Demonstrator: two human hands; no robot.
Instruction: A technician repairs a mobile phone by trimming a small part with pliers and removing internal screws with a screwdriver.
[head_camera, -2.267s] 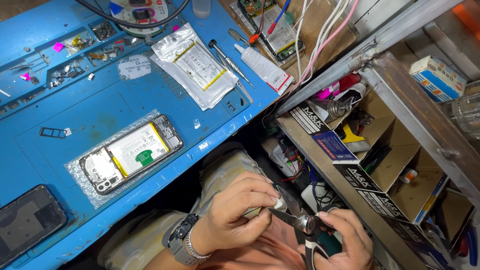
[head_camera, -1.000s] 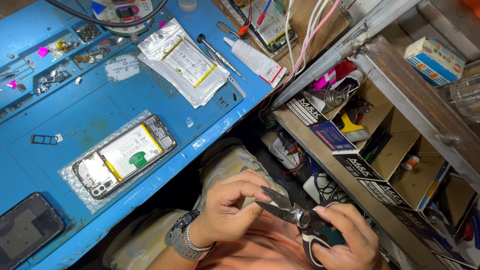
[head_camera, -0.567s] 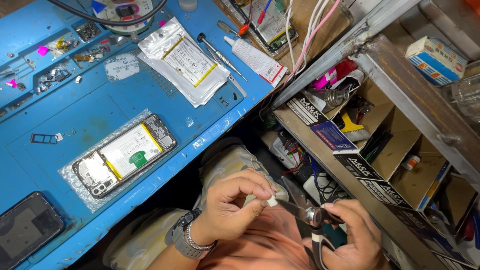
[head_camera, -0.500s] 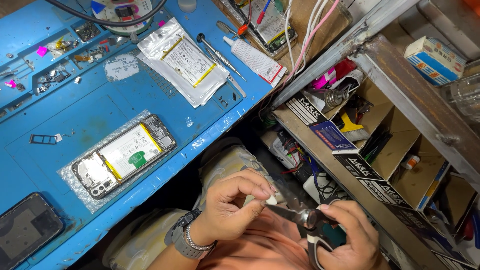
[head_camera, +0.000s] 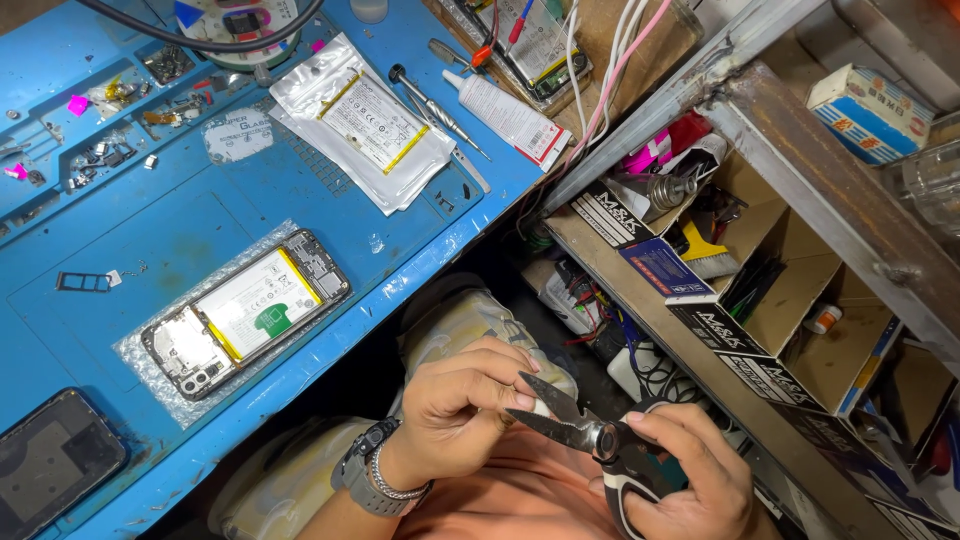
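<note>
My right hand (head_camera: 672, 470) grips the black handles of a pair of scissors (head_camera: 570, 422) low over my lap. The blades are parted around a small white piece (head_camera: 541, 408) that my left hand (head_camera: 460, 410) pinches between thumb and fingertips. A watch and a metal bracelet (head_camera: 372, 478) sit on my left wrist. Up on the blue work mat (head_camera: 120, 250), an opened phone (head_camera: 245, 312) with its back off and battery showing lies on bubble wrap, out of reach of both hands.
A bagged battery (head_camera: 365, 120), a screwdriver (head_camera: 435, 108), a white glue tube (head_camera: 505, 115), a dark phone screen (head_camera: 50, 462) and trays of small parts lie on the mat. At the right stands a cluttered shelf (head_camera: 760, 300) of cardboard boxes and cables.
The camera has drifted slightly. The scissors shut and opened again near the small white piece; my left hand keeps pinching it at the blades.
</note>
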